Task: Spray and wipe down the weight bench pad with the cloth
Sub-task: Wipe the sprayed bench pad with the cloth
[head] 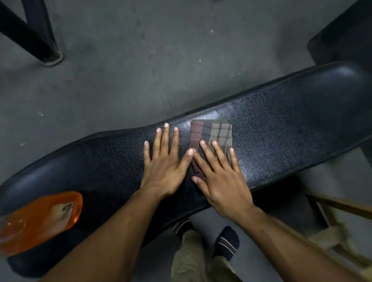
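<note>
Grey concrete floor (113, 75) lies under a long black weight bench pad (291, 128), whose long axis runs from the lower left of the view up to the far right. On the pad's near left end sits an orange spray bottle (42, 221), blurred and well apart from both hands. Near the pad's middle, a folded plaid cloth (211, 134) lies flat, its long side crossing the pad. Right hand (221, 178) rests open on the cloth's near half, fingers straight and spread, gripping nothing. Left hand (164, 164) presses flat on bare vinyl just beside the cloth, its thumb touching the cloth's left edge. Most unwiped length seems to stretch rightward, so the right hand is better placed to push the cloth along.
</note>
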`<state>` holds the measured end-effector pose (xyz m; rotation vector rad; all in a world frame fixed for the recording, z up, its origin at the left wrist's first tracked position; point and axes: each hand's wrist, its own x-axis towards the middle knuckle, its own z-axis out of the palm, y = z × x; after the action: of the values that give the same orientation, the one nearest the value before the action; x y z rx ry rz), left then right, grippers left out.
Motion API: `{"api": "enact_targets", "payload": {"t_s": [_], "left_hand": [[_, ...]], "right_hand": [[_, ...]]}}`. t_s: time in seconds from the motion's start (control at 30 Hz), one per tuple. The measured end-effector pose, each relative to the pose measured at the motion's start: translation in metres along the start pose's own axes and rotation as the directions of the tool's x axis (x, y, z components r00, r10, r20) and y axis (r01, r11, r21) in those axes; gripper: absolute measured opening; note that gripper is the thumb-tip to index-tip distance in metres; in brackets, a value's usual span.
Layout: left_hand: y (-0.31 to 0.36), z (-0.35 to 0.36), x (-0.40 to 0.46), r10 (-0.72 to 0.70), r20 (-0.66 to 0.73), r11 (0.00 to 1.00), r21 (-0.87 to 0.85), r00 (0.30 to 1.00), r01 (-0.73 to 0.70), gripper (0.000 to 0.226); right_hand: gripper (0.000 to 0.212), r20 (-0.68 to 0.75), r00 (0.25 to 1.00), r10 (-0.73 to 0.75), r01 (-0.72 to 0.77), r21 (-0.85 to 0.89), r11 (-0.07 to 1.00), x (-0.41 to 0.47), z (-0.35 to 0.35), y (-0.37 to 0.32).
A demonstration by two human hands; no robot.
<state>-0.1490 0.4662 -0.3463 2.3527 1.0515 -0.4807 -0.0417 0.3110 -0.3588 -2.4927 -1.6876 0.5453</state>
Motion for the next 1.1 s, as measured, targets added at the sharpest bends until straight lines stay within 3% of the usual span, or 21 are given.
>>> {"api": "enact_targets", "payload": {"t_s": [0.2, 0.43, 0.57, 0.63, 0.73, 0.9, 1.0, 1.1], "left_hand": [[0.001, 0.003, 0.003, -0.016, -0.013, 1.0, 0.0, 1.0, 0.016, 0.073], [-0.003, 0.005, 0.001, 0.01, -0.051, 0.999, -0.03, 0.999, -0.012, 0.074], [-0.006, -0.001, -0.005, 0.028, -0.091, 0.98, -0.196, 0.995, -0.045, 0.068], [-0.007, -0.001, -0.015, 0.015, -0.107, 0.968, -0.247, 0.994, -0.042, 0.07], [-0.01, 0.011, -0.042, -0.069, -0.166, 0.976, -0.217, 0.984, 0.032, 0.082], [-0.024, 0.031, -0.094, -0.139, -0.163, 0.983, -0.139, 0.977, 0.117, 0.082], [-0.029, 0.035, -0.108, -0.136, -0.126, 0.981, -0.152, 0.983, 0.117, 0.082], [-0.03, 0.037, -0.108, -0.147, -0.081, 0.978, -0.162, 0.986, 0.132, 0.079]], "right_hand": [[0.066, 0.0, 0.999, -0.053, 0.053, -0.025, 0.998, -0.035, 0.005, 0.027], [0.062, -0.045, 0.984, 0.17, -0.168, 0.029, 0.985, -0.048, -0.006, 0.082], [0.063, -0.081, 0.967, 0.241, -0.235, 0.076, 0.969, -0.027, -0.002, 0.061], [0.062, -0.084, 0.979, 0.188, -0.182, 0.075, 0.981, -0.016, 0.004, 0.036], [0.064, -0.078, 0.996, -0.034, 0.037, 0.032, 0.999, -0.014, 0.015, -0.004], [0.064, -0.029, 0.942, -0.335, 0.332, -0.061, 0.941, -0.053, 0.034, -0.015], [0.061, -0.032, 0.917, -0.398, 0.39, -0.141, 0.91, -0.08, 0.028, 0.022], [0.058, -0.068, 0.944, -0.324, 0.311, -0.145, 0.939, -0.088, 0.016, 0.061]]}}
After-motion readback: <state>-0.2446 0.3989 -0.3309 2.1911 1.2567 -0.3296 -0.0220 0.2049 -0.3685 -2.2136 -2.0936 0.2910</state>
